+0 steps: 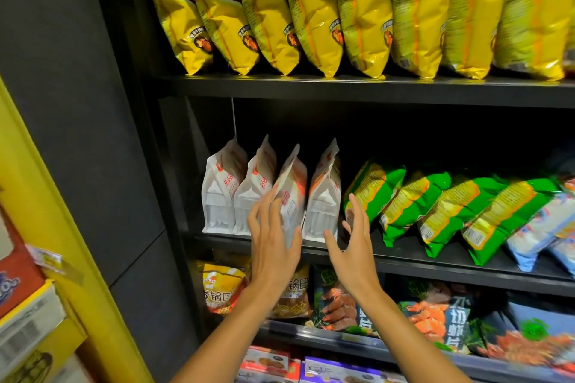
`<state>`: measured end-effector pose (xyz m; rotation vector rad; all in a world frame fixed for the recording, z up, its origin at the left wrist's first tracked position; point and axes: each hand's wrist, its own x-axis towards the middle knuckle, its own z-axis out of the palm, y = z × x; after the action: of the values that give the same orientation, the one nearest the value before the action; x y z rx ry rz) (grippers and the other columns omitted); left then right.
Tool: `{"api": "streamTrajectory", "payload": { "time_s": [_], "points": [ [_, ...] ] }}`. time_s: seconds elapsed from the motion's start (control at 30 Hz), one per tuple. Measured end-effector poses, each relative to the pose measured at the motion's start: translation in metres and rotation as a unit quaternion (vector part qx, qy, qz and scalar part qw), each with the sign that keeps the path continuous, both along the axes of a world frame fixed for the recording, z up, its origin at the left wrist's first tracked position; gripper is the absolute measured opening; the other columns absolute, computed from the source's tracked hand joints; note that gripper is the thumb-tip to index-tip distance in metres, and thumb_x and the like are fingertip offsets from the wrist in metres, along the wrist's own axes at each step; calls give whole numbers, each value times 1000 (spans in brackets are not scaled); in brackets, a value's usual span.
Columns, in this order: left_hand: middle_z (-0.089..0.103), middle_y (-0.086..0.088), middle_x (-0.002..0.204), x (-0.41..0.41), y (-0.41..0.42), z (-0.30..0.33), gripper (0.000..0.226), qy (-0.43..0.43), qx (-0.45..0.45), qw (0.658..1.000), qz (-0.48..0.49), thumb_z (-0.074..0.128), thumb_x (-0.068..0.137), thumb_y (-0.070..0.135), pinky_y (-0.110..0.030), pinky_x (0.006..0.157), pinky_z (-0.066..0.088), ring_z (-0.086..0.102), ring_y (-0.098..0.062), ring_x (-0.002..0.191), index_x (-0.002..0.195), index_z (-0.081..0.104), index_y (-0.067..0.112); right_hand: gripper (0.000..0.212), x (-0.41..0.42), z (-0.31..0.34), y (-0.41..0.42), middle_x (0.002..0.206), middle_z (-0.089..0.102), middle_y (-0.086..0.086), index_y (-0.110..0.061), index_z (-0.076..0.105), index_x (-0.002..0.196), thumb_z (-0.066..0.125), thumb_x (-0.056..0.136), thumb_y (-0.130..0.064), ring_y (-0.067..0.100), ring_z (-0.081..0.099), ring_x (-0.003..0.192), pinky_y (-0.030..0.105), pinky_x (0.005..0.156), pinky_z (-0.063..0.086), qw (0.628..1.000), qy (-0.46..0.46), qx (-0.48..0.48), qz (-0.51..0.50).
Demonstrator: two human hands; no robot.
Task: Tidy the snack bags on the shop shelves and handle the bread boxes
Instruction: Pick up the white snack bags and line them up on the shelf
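Several white snack bags stand at the left end of the middle shelf. The third white bag is tilted and blurred, and my left hand grips its lower part, fingers on its left side and thumb on its right. My right hand is held open with fingers spread. It is in front of the gap between the fourth white bag and the first green bag, holding nothing. Printed boxes show at the bottom edge, partly hidden by my forearms.
Yellow bags fill the top shelf. A row of leaning green bags and pale blue bags runs to the right. Orange and dark shrimp-print bags sit one shelf down. A yellow frame and stacked cartons stand to the left.
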<state>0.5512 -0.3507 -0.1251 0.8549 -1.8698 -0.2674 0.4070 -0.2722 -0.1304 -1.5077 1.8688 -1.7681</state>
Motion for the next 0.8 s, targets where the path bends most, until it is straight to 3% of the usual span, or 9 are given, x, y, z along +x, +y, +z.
{"api": "streamTrajectory", "payload": {
  "time_s": [0.1,0.23,0.3,0.37,0.43,0.53,0.6,0.7,0.8],
  "points": [
    [34,0,158,15,12,-8,64,59,-1,998,-2,76,91,19,-5,113,20,28,-10,146,146,42,17,83,10,2,9,165,23,-17,-59,11,152,64,101,-20,-2,40,140,24,113,38,1000,3,-21,0],
    [41,-2,151,33,23,-8,62,129,0,992,2,77,90,15,-8,111,31,36,-8,143,143,44,17,75,25,7,16,164,28,-16,-38,24,160,63,101,-12,6,36,148,31,120,35,998,10,-60,3],
    [43,-7,147,47,31,2,57,175,5,985,-10,76,91,11,-7,107,36,41,-14,141,140,47,11,67,33,10,20,160,36,-10,-28,34,157,62,101,-5,10,42,144,27,118,38,995,4,-101,7],
    [44,-10,143,66,38,15,53,198,-19,980,-15,72,90,10,-8,106,38,42,-9,139,137,48,1,60,42,13,22,157,42,-6,-22,41,154,61,101,-2,11,47,141,26,115,41,991,-9,-130,12],
    [45,-12,139,87,42,24,52,199,-36,979,-21,69,89,7,-14,109,39,43,-7,137,135,48,0,57,51,13,22,156,45,-4,-18,43,152,60,101,-3,14,49,139,34,115,43,989,-27,-143,20],
    [48,-6,140,121,43,31,52,219,20,974,-50,69,90,11,-37,108,49,50,-23,134,136,47,16,54,63,17,16,155,46,-4,-16,42,153,61,103,-12,19,48,142,44,117,41,987,-49,-147,43],
    [51,-3,139,139,46,33,51,232,57,969,-69,70,90,11,-43,101,55,56,-27,129,136,49,23,58,72,23,13,155,45,-7,-23,36,154,59,101,-21,12,46,143,36,118,40,986,-79,-126,81],
    [58,9,135,158,54,37,52,272,103,952,-100,72,91,4,-25,92,56,62,-15,123,137,49,14,60,82,38,13,150,45,-17,-25,28,156,57,104,-24,-13,45,135,10,105,40,975,-138,-67,163],
    [60,11,135,171,59,33,50,297,142,935,-128,68,93,2,-29,94,57,63,-15,123,137,49,14,46,94,45,17,133,56,-22,-17,42,149,49,104,-20,-21,56,113,3,88,44,963,-162,-25,216]
  ]
}}
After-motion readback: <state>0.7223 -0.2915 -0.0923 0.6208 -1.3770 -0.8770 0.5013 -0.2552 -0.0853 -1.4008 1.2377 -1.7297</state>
